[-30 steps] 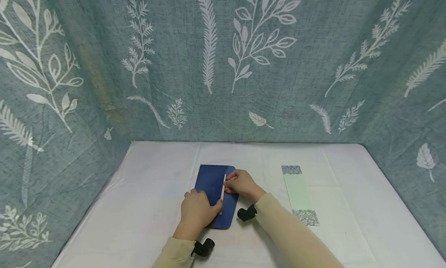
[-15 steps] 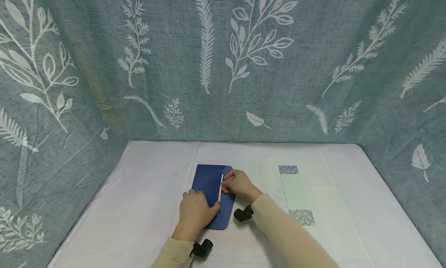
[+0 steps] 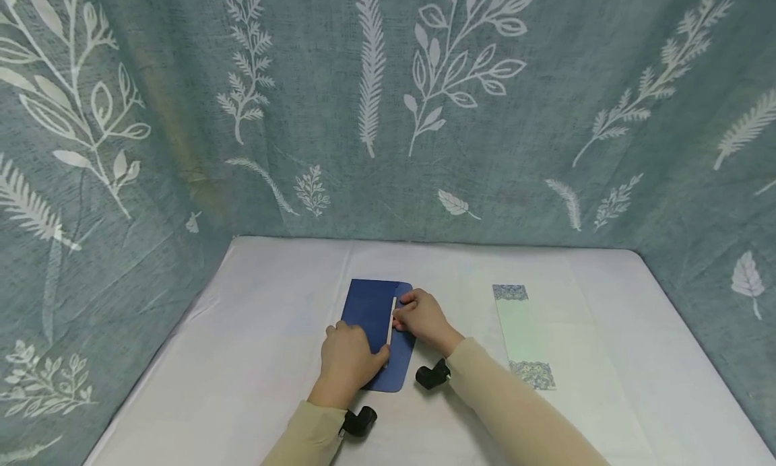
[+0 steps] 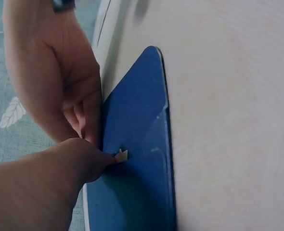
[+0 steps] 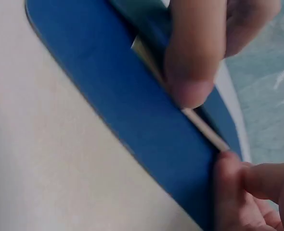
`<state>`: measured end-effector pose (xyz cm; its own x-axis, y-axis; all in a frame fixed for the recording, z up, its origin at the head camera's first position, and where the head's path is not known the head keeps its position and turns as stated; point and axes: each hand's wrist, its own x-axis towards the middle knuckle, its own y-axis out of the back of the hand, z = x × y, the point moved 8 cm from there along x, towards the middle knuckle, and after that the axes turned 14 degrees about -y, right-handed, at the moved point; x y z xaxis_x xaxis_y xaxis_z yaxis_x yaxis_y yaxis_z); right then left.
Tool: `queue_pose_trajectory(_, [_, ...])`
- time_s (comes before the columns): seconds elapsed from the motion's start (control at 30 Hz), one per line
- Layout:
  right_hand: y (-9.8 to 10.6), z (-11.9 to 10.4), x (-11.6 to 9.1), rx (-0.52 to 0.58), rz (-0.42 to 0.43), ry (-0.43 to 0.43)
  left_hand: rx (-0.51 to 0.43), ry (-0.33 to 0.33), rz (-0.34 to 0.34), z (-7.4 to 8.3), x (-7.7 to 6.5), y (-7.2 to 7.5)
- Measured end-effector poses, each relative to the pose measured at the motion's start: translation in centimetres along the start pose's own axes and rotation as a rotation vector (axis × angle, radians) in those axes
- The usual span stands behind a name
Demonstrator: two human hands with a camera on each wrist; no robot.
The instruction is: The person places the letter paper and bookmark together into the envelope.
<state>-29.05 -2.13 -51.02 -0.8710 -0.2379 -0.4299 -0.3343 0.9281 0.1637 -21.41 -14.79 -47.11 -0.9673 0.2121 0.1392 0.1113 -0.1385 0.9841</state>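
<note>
A dark blue envelope (image 3: 368,301) lies lengthwise at the table's middle, its rounded flap (image 3: 397,368) spread to the right. Along the flap's fold runs a narrow cream strip (image 3: 391,323). My left hand (image 3: 348,358) rests over the envelope's lower left half, its thumb on the strip near the lower end. In the left wrist view a small jagged pale end (image 4: 122,155) pokes out past that thumb. My right hand (image 3: 424,321) pinches the strip higher up, thumb against forefinger, as the right wrist view shows. The left fingertips are hidden in the wrist views.
To the right lies a pale green card (image 3: 520,328) with blue patterned bands at both ends. White cloth (image 3: 267,331) covers the table. A teal leaf-print curtain (image 3: 388,116) surrounds its back and sides. Black wrist cameras (image 3: 432,375) sit on both beige sleeves.
The head view shifts slightly. Both hands keep their places on the envelope and strip.
</note>
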Motion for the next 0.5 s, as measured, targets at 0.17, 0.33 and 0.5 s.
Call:
queue_pose_trajectory(0.17, [2.0,-0.6,-1.6,-0.063,0.033,0.058,0.022,-0.019,0.017,0.3,0.2,0.2])
queue_pose_trajectory(0.33, [6.6,-0.4,-4.0,-0.180,0.143,0.098,0.028,-0.033,0.017,0.4,0.1,0.2])
queue_pose_trajectory(0.5, [11.4,0.8,-6.5,-0.315,0.273,0.090,0.021,-0.035,0.011,0.5,-0.1,0.3])
